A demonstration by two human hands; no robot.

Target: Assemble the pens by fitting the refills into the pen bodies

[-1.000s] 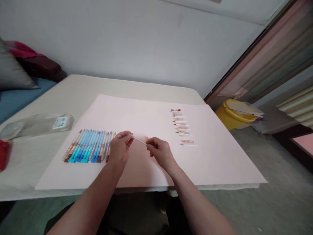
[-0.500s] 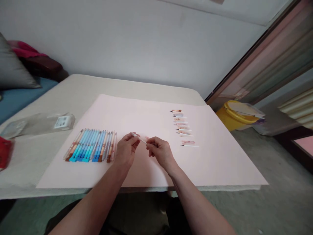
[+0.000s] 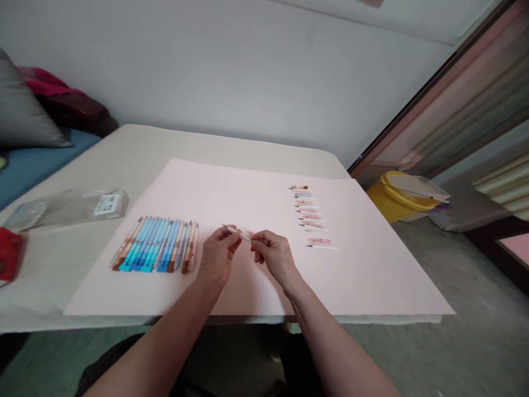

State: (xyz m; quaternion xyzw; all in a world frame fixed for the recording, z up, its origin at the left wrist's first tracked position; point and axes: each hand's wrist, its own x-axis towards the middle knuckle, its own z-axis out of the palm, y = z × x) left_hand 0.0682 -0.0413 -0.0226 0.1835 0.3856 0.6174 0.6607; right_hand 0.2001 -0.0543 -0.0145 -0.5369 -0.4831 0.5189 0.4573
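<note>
Both hands meet above the pink sheet (image 3: 372, 275), close to the table's front edge. My left hand (image 3: 218, 256) pinches a thin white pen refill (image 3: 237, 234) with its fingers closed. My right hand (image 3: 273, 255) is closed on the refill's other end, where a small pink part shows. A row of blue and brown pens (image 3: 157, 252) lies side by side just left of my left hand. To the right of my right hand lies a column of small pen pieces and refills (image 3: 309, 216).
A clear plastic package (image 3: 66, 207) rests on the beige table (image 3: 124, 149) at the left. A red object (image 3: 8, 256) sits at the left edge. Grey and red cushions (image 3: 28, 110) lie behind. A yellow bucket (image 3: 392, 196) stands on the floor at the right.
My hands have come closer together along the refill, and both have drifted slightly right and toward me. The pens and pieces on the sheet have not moved.
</note>
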